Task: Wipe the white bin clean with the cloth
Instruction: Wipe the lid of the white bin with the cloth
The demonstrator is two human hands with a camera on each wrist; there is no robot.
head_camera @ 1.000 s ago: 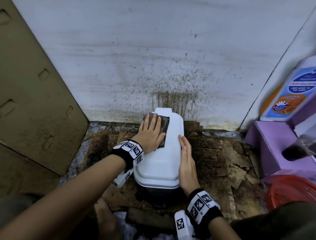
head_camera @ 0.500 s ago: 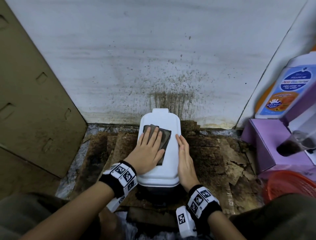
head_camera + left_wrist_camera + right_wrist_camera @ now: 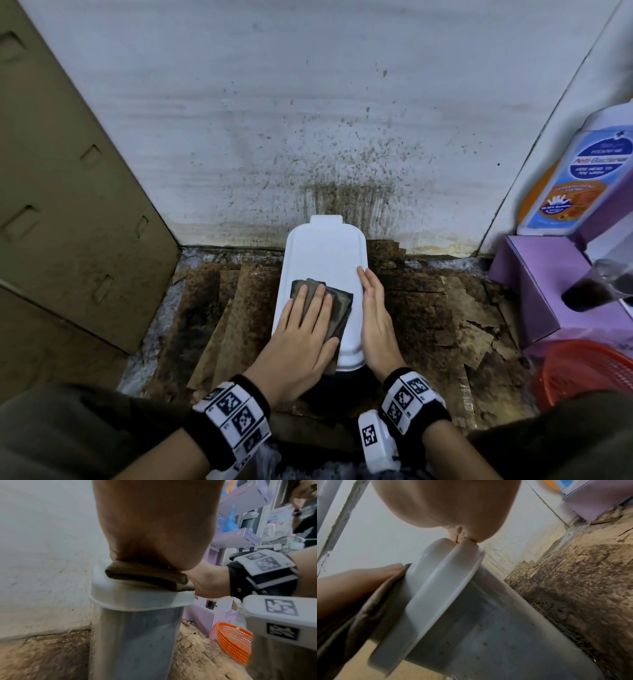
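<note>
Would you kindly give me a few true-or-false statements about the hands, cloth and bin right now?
1. The left hand presses the cloth flat on the bin lid. True.
2. The right hand holds the cloth. False: it rests against the lid's right edge.
3. The cloth is bright white. False: it is dark grey-brown.
4. An orange basket sits on the floor to the right. True.

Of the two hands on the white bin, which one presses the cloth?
The left hand presses the folded dark cloth flat on the white bin lid. The right hand holds no cloth; it lies straight along the lid's right edge.
</note>
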